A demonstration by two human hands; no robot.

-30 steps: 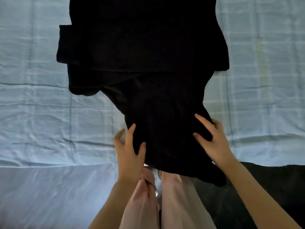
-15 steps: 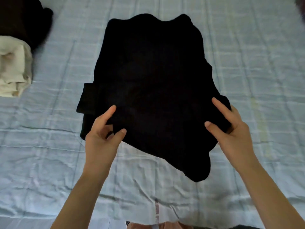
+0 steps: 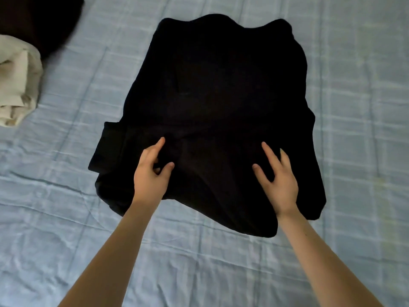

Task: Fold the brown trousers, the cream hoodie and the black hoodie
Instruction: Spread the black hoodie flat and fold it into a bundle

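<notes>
While both hands work the last garment, the scene reads as follows.

Black hoodie (image 3: 217, 111): lies in the middle of the bed (image 3: 354, 107), partly folded, a sleeve end sticking out at its left edge and the near hem hanging uneven.

Left hand (image 3: 152, 171): rests on the near left part of the hoodie, its grip narrow, thumb and forefinger pinching a small ridge of the cloth.

Right hand (image 3: 278, 178): lies flat on the near right part, its grip wide, fingers spread and holding nothing.

Cream hoodie (image 3: 17, 85): already folded, at the far left edge of the bed.

Brown trousers (image 3: 37, 21): a dark bundle just behind the cream one, seemingly folded too.

Handling: the cloth looks soft, thick and limp, so it likely sags and bunches wherever it is unsupported.

Where to take hold: probably the two near corners of the hem, both layers pinched together.

Progress: judged as the last of three garments.
</notes>
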